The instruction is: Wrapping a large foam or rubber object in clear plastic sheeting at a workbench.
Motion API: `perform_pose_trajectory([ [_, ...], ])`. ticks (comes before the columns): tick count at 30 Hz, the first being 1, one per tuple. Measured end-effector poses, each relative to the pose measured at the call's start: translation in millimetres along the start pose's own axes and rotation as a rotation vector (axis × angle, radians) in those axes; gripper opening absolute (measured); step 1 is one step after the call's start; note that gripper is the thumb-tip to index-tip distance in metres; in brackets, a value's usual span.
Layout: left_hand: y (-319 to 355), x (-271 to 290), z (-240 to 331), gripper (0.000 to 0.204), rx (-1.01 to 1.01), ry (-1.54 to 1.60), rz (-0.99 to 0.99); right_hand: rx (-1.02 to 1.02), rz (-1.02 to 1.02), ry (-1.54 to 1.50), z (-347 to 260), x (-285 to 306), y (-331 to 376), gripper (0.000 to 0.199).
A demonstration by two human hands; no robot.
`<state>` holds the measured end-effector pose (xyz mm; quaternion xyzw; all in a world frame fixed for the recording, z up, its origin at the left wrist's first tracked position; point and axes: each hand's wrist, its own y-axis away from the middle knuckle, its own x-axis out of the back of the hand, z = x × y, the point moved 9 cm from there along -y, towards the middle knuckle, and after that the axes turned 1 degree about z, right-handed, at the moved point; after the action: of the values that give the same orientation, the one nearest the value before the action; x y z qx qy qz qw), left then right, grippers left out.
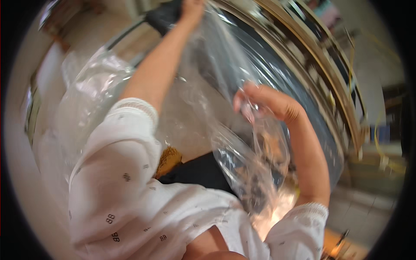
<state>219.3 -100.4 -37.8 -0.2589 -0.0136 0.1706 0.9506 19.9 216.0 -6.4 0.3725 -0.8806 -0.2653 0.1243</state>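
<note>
Between the two raised hands, a large clear plastic bag (225, 143) hangs stretched and crumpled, filling the middle of the head view. Right hand (264, 102): its grip is closed on a bunched fold of the bag's film, fingers curled tight around it. Left hand (192, 9): reaching far up and away at the frame's top edge, it meets the film's upper part beside a dark object (164, 17); its fingers run off the frame, so whether that grip pinches the film cannot be told. Judging by how the film lies, the bag is lifted and partly spread, but wrinkles remain below the right grip and nothing sits clearly inside it, so opening it out looks only part done. Nearer the body than both grips, white patterned sleeves (125, 173) cover the upper arms, with a dark cloth (199, 173) and a tan woven patch (168, 158) beneath. Beyond the right grip, a curved wooden rail (320, 73) sweeps across; pale tiled floor (368, 208) shows lower right. No tabletop is discernible; the room is blurred.
</note>
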Motion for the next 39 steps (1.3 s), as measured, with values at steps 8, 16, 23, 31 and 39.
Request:
perform_pose_trajectory([
  [8,-40.7,1.6,-33.5,0.029,-0.007,0.008,-0.189,-0.74,0.011,0.51,262.5,-68.5,251.6,0.06],
  [16,-23.3,-27.5,-16.1,0.031,-0.194,-0.412,-0.331,-1.621,0.769,0.971,393.3,-73.3,599.5,0.02],
  [23,-16.4,10.3,-19.2,0.033,-0.171,-0.416,-0.071,-1.202,2.185,1.556,184.1,-39.8,673.2,0.019],
  [31,-28.5,55.8,-12.0,0.037,-0.224,-0.63,-0.154,-0.805,1.478,1.36,370.6,-4.5,548.9,0.014],
  [39,-84.9,80.3,-44.6,0.04,-0.341,-0.839,-0.19,-0.652,1.629,1.129,352.0,22.7,542.4,0.023],
])
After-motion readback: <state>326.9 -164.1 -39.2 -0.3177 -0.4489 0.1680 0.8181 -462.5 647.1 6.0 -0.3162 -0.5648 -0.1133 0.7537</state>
